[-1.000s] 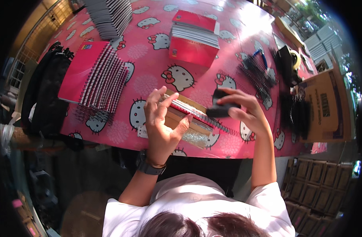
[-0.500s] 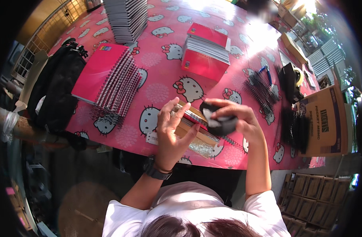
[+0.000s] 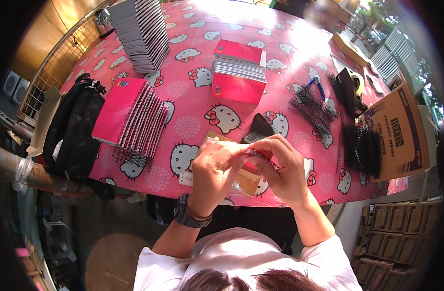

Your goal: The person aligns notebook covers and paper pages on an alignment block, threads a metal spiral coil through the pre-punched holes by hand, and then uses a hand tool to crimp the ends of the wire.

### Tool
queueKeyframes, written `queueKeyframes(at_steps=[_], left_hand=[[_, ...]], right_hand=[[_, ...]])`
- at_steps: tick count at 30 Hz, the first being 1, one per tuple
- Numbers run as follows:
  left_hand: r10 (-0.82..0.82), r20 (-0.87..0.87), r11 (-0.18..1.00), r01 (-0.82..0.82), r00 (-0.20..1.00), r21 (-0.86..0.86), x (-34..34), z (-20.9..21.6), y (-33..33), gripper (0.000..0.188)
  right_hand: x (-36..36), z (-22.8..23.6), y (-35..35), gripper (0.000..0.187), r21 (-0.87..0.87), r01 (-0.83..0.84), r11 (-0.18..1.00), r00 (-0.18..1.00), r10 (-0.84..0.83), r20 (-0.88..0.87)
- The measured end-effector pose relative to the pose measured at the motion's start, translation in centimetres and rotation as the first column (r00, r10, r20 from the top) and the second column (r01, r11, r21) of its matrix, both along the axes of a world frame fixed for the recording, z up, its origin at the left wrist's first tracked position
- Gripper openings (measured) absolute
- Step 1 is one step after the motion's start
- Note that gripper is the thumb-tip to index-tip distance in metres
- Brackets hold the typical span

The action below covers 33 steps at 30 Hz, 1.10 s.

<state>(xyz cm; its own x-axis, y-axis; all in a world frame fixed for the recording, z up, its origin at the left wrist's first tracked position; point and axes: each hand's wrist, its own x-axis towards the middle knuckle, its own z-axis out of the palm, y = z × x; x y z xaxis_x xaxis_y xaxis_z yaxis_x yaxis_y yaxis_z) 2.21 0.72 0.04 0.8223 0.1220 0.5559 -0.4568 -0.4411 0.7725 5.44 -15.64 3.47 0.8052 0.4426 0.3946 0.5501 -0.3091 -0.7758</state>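
L grip [image 3: 213, 167] is narrow, thumb and fingers closed on a small red notebook [image 3: 250, 165], which we find right btwn the two hands, mostly hidden by them. R grip [image 3: 284, 169] is also narrow: thumb + index pinch the dark wire coil [image 3: 269, 161] at the notebook's edge; fingertips of both hands nearly meet there, so exact contact pts we can't tell. Directly under the hands we see a tan board [image 3: 249, 187]. Just beyond R grip, a black holder [image 3: 259, 127] w/ a clear-looking end lies on the worktop [image 3: 195, 96], which has a pink cat-print cover. Just L of L grip: a small white card [image 3: 185, 178], partly covered by the hand. A black watch [image 3: 187, 214] sits on the L wrist.

Farther L of L grip we have a stack of pink spiral notebooks [image 3: 119, 109], then a black bag [image 3: 79, 128] at the worktop's edge. Straight beyond both grips: a pink notebook pile [image 3: 239, 86]; beyond + L, a tall notebook stack [image 3: 140, 39]. Beyond R grip, to its R: loose dark coils [image 3: 310, 112] w/ blue-handled pliers [image 3: 319, 87] by them, then a black tape dispenser [image 3: 349, 92]. Well R of R grip: a bunch of black coils [image 3: 361, 149] next to a brown carton [image 3: 401, 138].
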Motion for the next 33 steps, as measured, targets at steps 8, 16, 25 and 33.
queueKeyframes(at_steps=[8,16,25,33], left_hand=[[-0.017,0.027,0.999,0.016,0.999,0.027,-0.5,0.3,-0.1,0.013],[-0.063,0.14,0.998,0.059,0.988,0.032,-0.4,0.4,-0.2,0.008],[-0.058,0.143,0.998,0.063,0.988,-0.032,0.3,3.6,2.4,0.024],[0.634,0.201,0.768,-0.578,0.747,-0.275,-1.4,6.7,16.1,0.026]], right_hand=[[-0.1,-0.5,0.0,0.021,0.088,0.0,0.996,0.999,-0.004,0.044],[-0.5,0.7,-0.4,0.023,-0.037,0.024,0.999,0.997,-0.021,0.074],[1.6,3.9,2.4,0.027,-0.212,-0.097,0.972,0.93,0.164,0.328],[6.6,4.9,3.1,0.041,0.104,0.128,0.986,0.954,-0.151,0.259]])
